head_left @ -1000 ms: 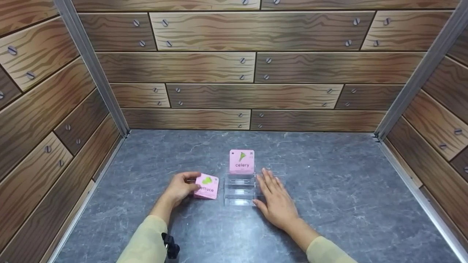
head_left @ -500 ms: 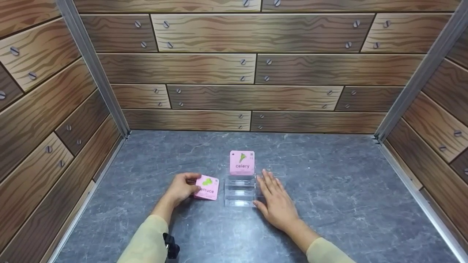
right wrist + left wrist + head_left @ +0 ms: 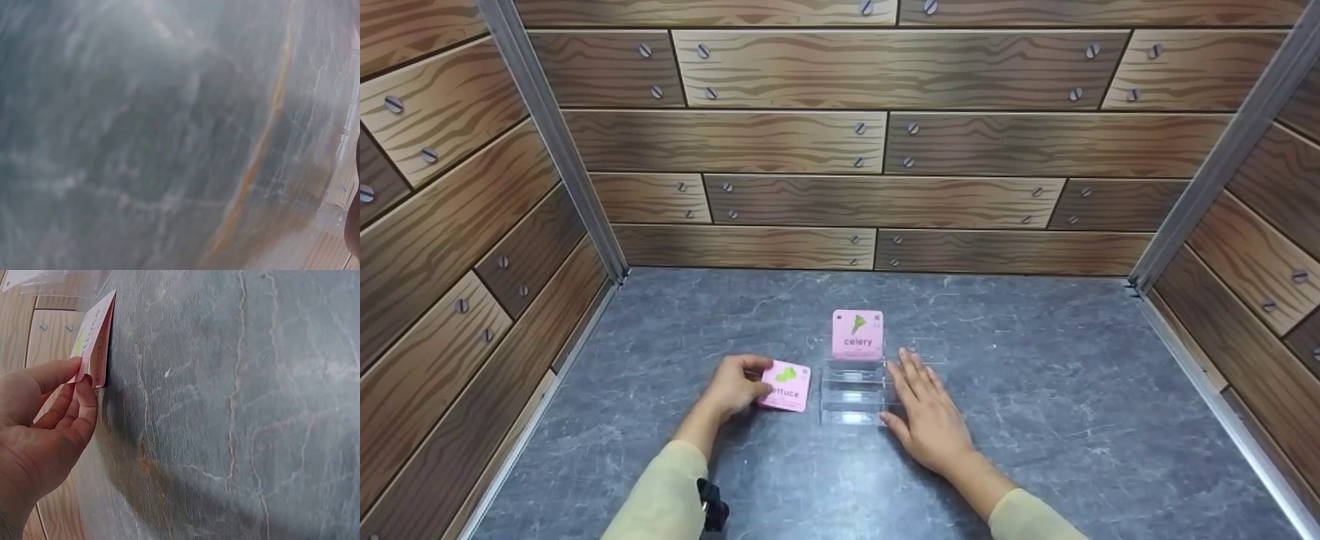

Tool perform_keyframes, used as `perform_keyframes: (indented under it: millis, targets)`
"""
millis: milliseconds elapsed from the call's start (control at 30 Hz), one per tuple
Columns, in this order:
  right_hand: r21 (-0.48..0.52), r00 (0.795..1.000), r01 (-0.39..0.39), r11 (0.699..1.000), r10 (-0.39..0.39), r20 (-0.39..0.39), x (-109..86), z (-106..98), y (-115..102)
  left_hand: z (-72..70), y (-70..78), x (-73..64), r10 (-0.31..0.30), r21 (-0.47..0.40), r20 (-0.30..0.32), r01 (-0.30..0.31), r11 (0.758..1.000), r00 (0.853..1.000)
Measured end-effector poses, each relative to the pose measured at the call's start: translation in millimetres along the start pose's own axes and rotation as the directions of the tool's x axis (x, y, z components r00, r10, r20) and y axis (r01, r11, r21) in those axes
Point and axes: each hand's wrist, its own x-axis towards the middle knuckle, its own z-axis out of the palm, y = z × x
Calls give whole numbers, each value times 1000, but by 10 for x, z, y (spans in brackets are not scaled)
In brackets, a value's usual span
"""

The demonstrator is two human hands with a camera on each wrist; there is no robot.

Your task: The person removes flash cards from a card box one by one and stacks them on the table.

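Observation:
My left hand (image 3: 735, 388) pinches the left edge of a pink lettuce card (image 3: 787, 388) between thumb and fingers. In the left wrist view this card (image 3: 90, 338) is tilted up from another pink card (image 3: 102, 360) beneath it. To their right stands a clear plastic stepped stand (image 3: 853, 396) with several slots. A pink celery card (image 3: 858, 334) stands upright at its back. My right hand (image 3: 931, 420) lies with straight fingers along the stand's right side, touching its edge. In the right wrist view only a dark sliver of this hand (image 3: 353, 225) shows, beside the clear plastic.
A grey marbled tabletop (image 3: 1057, 397) lies under everything. Wood-patterned panels (image 3: 787, 139) wall it in at the back and both sides, with metal rails (image 3: 547, 142) at the corners. A small black device (image 3: 712, 506) is on the left sleeve.
The whole head view has shifted slightly downward. Both hands, the lettuce card and the stand keep their places relative to each other.

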Motion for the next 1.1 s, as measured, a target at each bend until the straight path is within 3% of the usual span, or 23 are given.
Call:
perform_keyframes:
  millis: [167,600,767,1100]
  targets:
    - [14,1000,1,1000,-1,3,-2,-9,1,-8,29,-7,-6,55,4,5,998,1000]
    - [10,1000,0,1000,0,19,9,-4,6,-33,21,-27,-22,76,-4,22,997,1000]
    - [15,1000,-3,1000,3,25,11,-1,4,-47,20,-43,-39,43,-4,39,998,999]
    - [-4,1000,-4,1000,4,-6,4,-3,-4,-40,24,-30,0,29,-5,1,1000,1000]
